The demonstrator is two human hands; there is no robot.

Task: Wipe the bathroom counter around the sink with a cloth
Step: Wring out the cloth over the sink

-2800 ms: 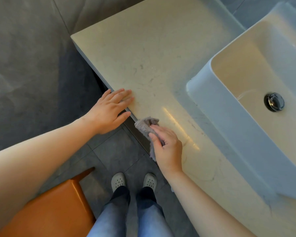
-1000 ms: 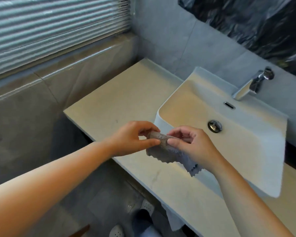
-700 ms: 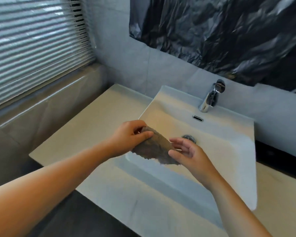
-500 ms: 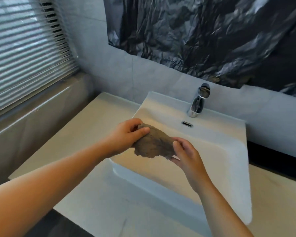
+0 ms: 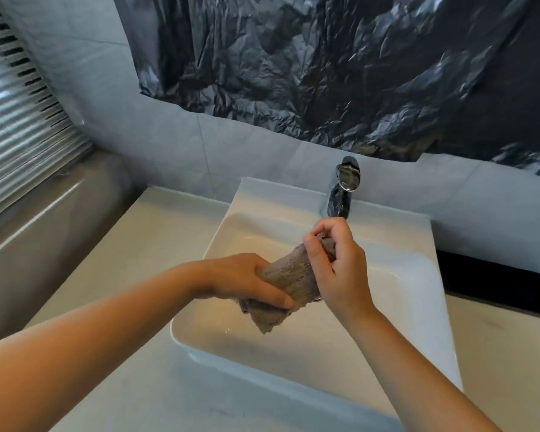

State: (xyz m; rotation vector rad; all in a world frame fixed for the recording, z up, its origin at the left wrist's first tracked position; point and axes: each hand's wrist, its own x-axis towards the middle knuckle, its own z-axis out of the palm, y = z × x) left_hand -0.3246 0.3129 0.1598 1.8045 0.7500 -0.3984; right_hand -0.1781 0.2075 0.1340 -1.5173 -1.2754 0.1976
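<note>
Left hand (image 5: 247, 279) curls round the lower end of the grey cloth (image 5: 289, 275); right hand (image 5: 337, 266) is fisted on the upper end. Cloth bunched into a roll, long axis lower-left to upper-right, held over the white sink (image 5: 278, 388), off the surface. Likely wringing. Beige counter (image 5: 156, 232) lies left, nearer the left hand. Chrome faucet (image 5: 345, 188) behind; blinds (image 5: 19, 135) far left, black plastic sheet (image 5: 325, 73) on the wall.

No lettering, brand mark, number or sign can be read anywhere: none on the white rectangular ceramic sink (image 5: 430, 322), the chrome tap (image 5: 343, 194) behind the sink, the grey-brown knitted cloth (image 5: 290, 275) over the sink, or the crinkled black plastic sheet (image 5: 356, 73) on the wall above the sink.
</note>
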